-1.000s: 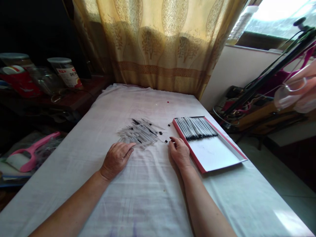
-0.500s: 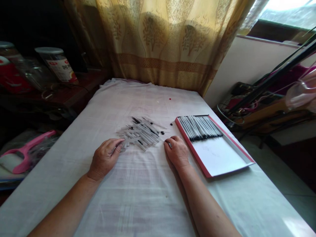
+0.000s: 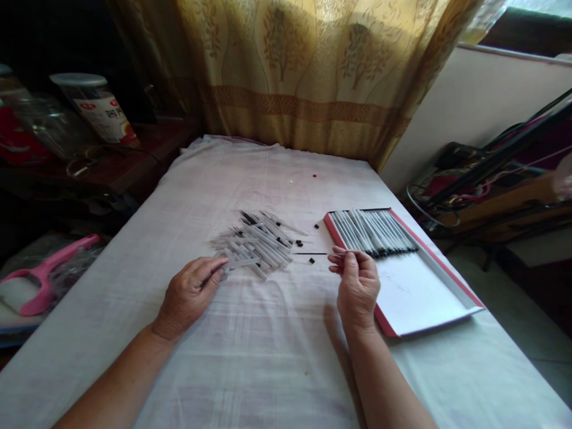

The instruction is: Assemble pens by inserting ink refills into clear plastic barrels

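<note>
Left grip [image 3: 190, 293] pinching a translucent tube [image 3: 245, 262], right grip [image 3: 358, 287] pinching a thin dark rod [image 3: 311, 254], white cloth [image 3: 259, 357] beneath

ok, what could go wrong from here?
1. The thin dark stick seems held by one end in the right hand, so it might slip.
2. Loose black caps lie near it; a brush could scatter them.
3. The left hand has a pale tube by the crisscrossed heap, so it may snag others.

Pile of pen parts [image 3: 259, 243], left hand grip [image 3: 190, 292] with a clear tube [image 3: 243, 263] at its near-left edge, right hand grip [image 3: 357, 286] pinching a skinny stick [image 3: 310, 254] off its right, red-sided tray [image 3: 415, 304] farther right.
</note>
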`<action>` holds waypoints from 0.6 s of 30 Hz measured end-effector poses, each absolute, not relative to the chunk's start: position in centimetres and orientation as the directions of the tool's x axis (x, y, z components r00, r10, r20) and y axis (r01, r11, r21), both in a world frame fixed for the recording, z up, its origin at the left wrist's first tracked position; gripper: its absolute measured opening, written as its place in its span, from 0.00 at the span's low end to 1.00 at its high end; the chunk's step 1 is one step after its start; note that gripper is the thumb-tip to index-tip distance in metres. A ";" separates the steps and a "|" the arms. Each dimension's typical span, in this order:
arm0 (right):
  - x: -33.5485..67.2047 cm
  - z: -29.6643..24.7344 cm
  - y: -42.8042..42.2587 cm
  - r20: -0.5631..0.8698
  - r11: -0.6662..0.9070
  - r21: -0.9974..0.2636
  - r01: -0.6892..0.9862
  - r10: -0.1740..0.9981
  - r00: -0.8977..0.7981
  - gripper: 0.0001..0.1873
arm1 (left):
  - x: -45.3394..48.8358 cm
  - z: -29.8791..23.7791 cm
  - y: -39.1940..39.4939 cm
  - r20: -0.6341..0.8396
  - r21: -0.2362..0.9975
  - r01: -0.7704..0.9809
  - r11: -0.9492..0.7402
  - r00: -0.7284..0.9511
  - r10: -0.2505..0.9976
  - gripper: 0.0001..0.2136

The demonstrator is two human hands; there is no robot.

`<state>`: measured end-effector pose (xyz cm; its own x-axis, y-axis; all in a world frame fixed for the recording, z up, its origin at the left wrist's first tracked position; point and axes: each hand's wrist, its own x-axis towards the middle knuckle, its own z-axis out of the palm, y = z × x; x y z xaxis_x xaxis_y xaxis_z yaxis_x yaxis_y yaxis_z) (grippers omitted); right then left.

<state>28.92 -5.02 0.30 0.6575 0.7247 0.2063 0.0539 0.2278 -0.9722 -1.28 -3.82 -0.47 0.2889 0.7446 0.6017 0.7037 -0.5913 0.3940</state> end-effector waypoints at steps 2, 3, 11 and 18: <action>28.3 1.0 -5.3 0.134 0.253 -0.964 -0.082 0.727 0.673 0.14 | -1.3 -0.5 -3.9 0.599 0.389 0.701 -0.598 0.300 0.742 0.10; 28.0 1.3 -5.4 0.108 0.257 -0.958 -0.129 0.736 0.668 0.14 | -1.3 -0.5 -3.9 0.598 0.387 0.700 -0.600 0.304 0.741 0.10; 26.1 1.9 -6.1 0.023 0.219 -0.939 -0.265 0.809 0.588 0.14 | -0.9 0.0 -4.1 0.593 0.367 0.690 -0.624 0.343 0.728 0.10; 25.8 1.9 -6.2 0.017 0.220 -0.932 -0.287 0.820 0.572 0.13 | -0.7 0.3 -4.3 0.591 0.367 0.679 -0.636 0.358 0.723 0.10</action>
